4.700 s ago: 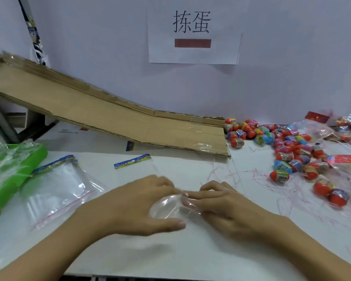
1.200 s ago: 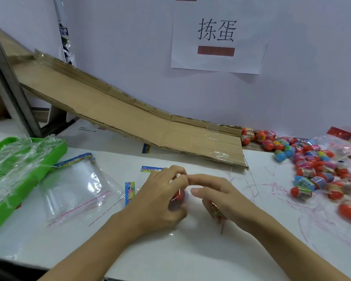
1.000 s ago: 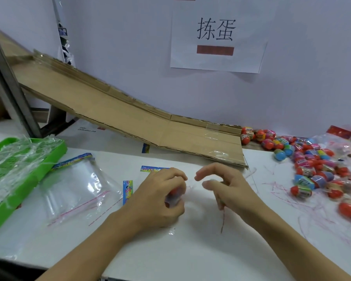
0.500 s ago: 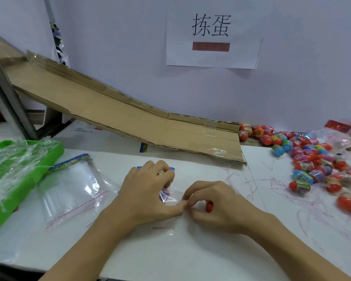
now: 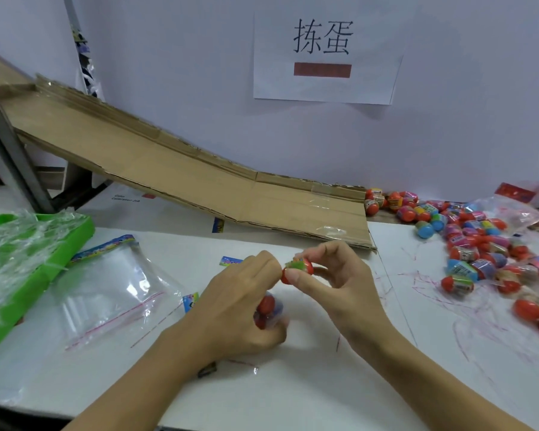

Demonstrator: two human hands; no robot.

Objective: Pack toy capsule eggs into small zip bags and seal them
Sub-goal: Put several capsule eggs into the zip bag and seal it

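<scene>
**Egg pinched at bag mouth, mid-bench**

Left hand point(image 5: 231, 309) grasps a small clear zip bag point(image 5: 266, 311) with red eggs inside, held just above the white bench point(image 5: 293, 384). Right hand point(image 5: 339, 284) pinches a red capsule egg with green band point(image 5: 297, 269) between thumb and fingertips, touching the left fingers. At 9 o'clock: a stack of empty clear zip bags point(image 5: 106, 290), then a green plastic tray point(image 5: 44, 265). At 2 o'clock: a loose pile of colourful capsule eggs point(image 5: 467, 244). At 11 o'clock, far: a brown cardboard ramp point(image 5: 175, 175).
</scene>
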